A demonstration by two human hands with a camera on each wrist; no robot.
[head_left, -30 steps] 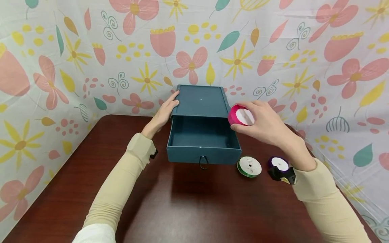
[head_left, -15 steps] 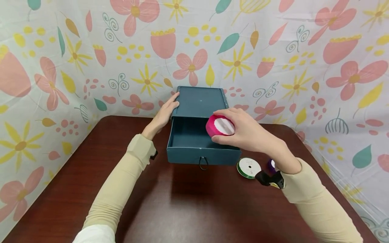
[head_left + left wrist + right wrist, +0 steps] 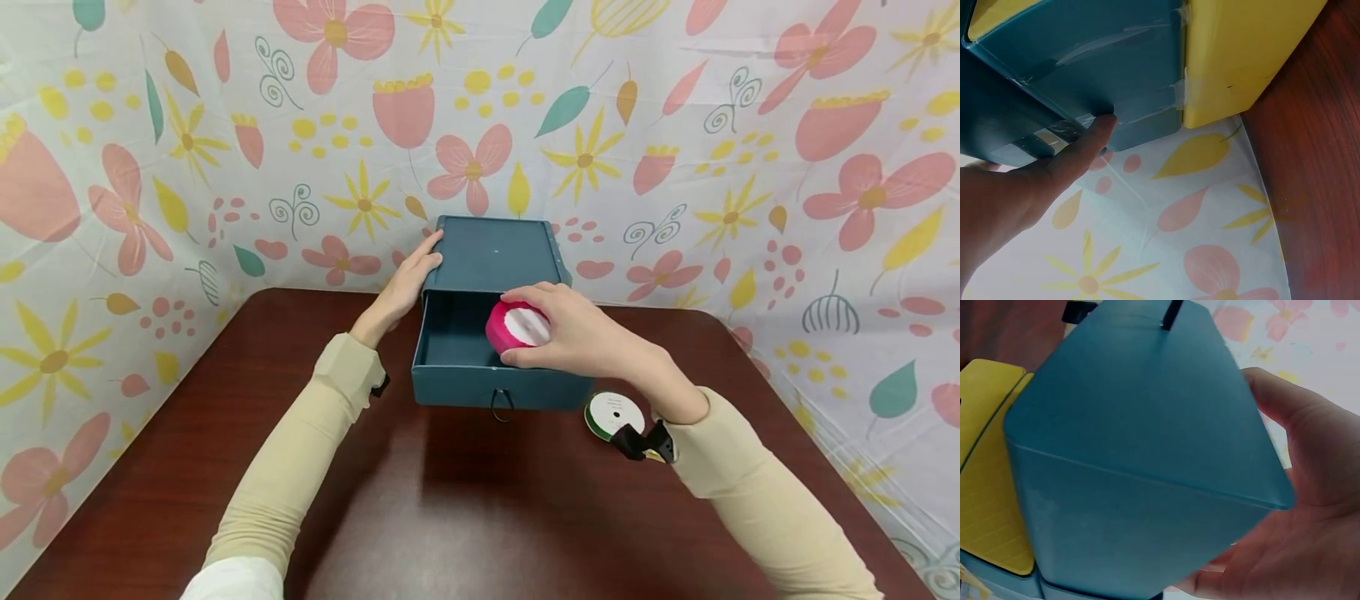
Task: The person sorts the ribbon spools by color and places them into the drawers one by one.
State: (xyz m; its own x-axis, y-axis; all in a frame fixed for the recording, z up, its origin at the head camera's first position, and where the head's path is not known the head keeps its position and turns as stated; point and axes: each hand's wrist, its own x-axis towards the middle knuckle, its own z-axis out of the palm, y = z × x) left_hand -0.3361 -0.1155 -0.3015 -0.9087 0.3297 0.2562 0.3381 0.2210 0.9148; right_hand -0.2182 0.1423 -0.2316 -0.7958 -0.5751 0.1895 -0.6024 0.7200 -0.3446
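A: The right hand (image 3: pixel 566 332) is clamped on a pink ribbon roll (image 3: pixel 517 327), thumb at the near edge, fingers across the far one; the white face is turned upward!

B: And that roll sits right at the mouth of the open drawer (image 3: pixel 457 387), near its middle; whether it touches the bottom, nobody can tell from here.

A: Over to the left hand (image 3: pixel 401 287); fingers stretched out, laid against the left side of the blue box (image 3: pixel 495 250).

B: Farther out, a green spool (image 3: pixel 615 407) lies on the brown table (image 3: pixel 315 450), right of the drawer, partly covered by the black strap (image 3: pixel 637 440); behind it all, flowery cloth (image 3: pixel 480 92)!
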